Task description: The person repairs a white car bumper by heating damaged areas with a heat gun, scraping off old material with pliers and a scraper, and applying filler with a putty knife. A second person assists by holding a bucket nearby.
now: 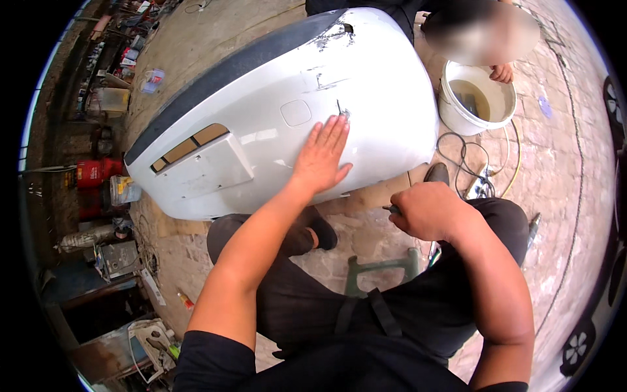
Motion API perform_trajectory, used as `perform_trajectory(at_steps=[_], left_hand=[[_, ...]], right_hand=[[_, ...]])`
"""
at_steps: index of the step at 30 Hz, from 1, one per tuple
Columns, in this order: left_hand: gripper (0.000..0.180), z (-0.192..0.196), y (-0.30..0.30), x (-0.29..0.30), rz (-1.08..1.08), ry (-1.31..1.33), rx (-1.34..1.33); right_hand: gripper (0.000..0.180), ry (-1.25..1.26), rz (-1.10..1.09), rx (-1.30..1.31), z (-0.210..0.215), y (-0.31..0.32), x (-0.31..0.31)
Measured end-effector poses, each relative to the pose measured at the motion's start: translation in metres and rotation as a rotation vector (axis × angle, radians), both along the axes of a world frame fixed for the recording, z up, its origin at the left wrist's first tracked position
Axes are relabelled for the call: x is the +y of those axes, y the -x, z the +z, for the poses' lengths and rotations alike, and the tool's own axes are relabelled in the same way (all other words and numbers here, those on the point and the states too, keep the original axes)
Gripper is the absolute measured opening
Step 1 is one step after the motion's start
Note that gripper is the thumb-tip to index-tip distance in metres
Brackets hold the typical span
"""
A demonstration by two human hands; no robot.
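A white car bumper with a dark grey lower edge lies on the floor in front of me. Scratches and dark scrapes mark its far end and its middle. My left hand rests flat on the white surface, fingers stretched out, the fingertips beside a small scraped spot. Closed in a fist, my right hand is held above my right thigh, apart from the bumper. From it sticks the end of a dark tool; the rest is hidden by my fingers.
Another person's hand is at the rim of a white bucket holding murky water. Cables run to a power strip nearby. A green stool stands between my legs. Tools and containers, including a red machine, line the left side.
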State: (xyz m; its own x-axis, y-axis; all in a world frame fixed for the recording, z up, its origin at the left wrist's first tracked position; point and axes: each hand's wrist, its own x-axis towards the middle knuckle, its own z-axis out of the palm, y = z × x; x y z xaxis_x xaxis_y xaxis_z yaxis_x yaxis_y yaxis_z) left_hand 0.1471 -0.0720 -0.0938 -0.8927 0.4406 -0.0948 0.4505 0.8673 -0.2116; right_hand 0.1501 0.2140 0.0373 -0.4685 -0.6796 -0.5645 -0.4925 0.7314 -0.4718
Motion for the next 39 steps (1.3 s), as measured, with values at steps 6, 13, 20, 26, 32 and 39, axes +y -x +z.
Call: perform_trajectory(at_steps=[6, 13, 20, 26, 32, 39], left_hand=[[0.095, 0.002, -0.005, -0.001, -0.016, -0.01, -0.078], [0.094, 0.002, -0.012, -0.011, -0.089, -0.01, -0.058], [0.092, 0.005, 0.04, -0.006, -0.193, -0.056, 0.074], [0.092, -0.005, 0.068, 0.034, -0.213, -0.068, 0.036], [0.091, -0.007, 0.027, -0.001, -0.391, -0.074, -0.124], [0.092, 0.019, 0.001, -0.065, -0.133, -0.011, -0.07]], right_hand=[[0.034, -0.038, -0.009, -0.011, -0.006, 0.002, 0.001], [0.034, -0.09, -0.044, -0.013, -0.011, 0.006, -0.006], [0.034, -0.044, -0.022, -0.004, -0.013, 0.0, -0.009], [0.033, -0.068, -0.061, -0.021, -0.013, 0.006, -0.006], [0.033, -0.083, -0.087, -0.042, -0.008, 0.013, -0.005], [0.031, -0.055, -0.093, -0.005, -0.001, 0.011, 0.006]])
